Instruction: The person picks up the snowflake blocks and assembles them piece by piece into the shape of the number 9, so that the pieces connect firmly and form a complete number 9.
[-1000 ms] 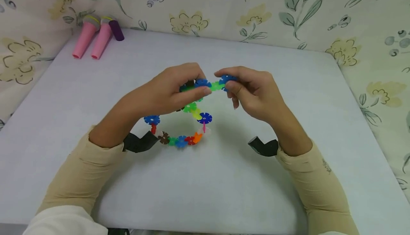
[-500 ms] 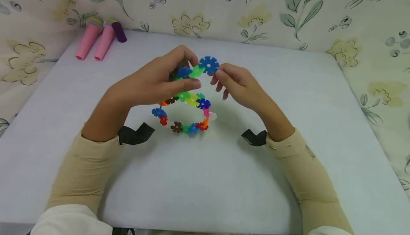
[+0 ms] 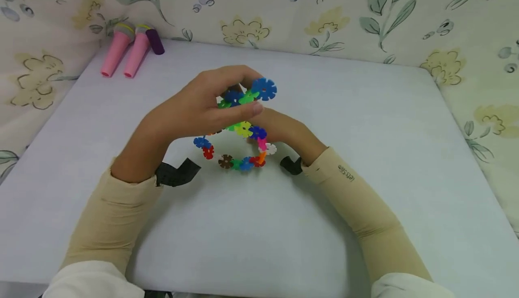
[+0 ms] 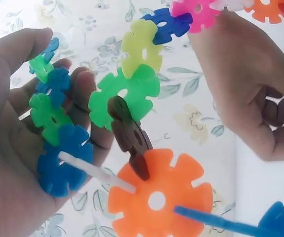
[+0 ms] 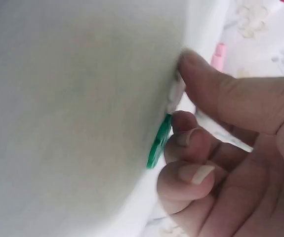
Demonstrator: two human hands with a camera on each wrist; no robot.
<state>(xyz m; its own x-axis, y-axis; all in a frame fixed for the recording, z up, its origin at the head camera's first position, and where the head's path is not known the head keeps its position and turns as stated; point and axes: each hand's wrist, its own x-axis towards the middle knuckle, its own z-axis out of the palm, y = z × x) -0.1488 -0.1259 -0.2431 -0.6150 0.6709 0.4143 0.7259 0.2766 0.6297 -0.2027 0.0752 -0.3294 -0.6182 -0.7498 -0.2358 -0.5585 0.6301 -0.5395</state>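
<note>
A chain of colourful flower-shaped plastic discs (image 3: 245,163) hangs in a loop beneath my left hand (image 3: 194,104). Thumb and curled fingers of that hand hold a straight run of blue and green discs, seen along the palm in the left wrist view; a blue disc (image 3: 264,89) sticks out at its end. Behind the chain, my right hand (image 3: 277,124) is low over the table, partly hidden by the left. In the right wrist view its fingertips are right at a green disc (image 5: 159,143) and a whitish disc (image 5: 174,94); I cannot tell whether it pinches one.
Two pink toy microphones (image 3: 117,52) lie at the back left of the white table (image 3: 405,162), with a purple cylinder (image 3: 155,42) beside them. Floral cloth (image 3: 344,14) rises behind the table. Black angled pieces (image 3: 178,172) jut from both sleeve cuffs.
My right hand has let go of the end blue disc and moved left and down behind the chain. The left hand has brought the chain slightly left and keeps holding it.
</note>
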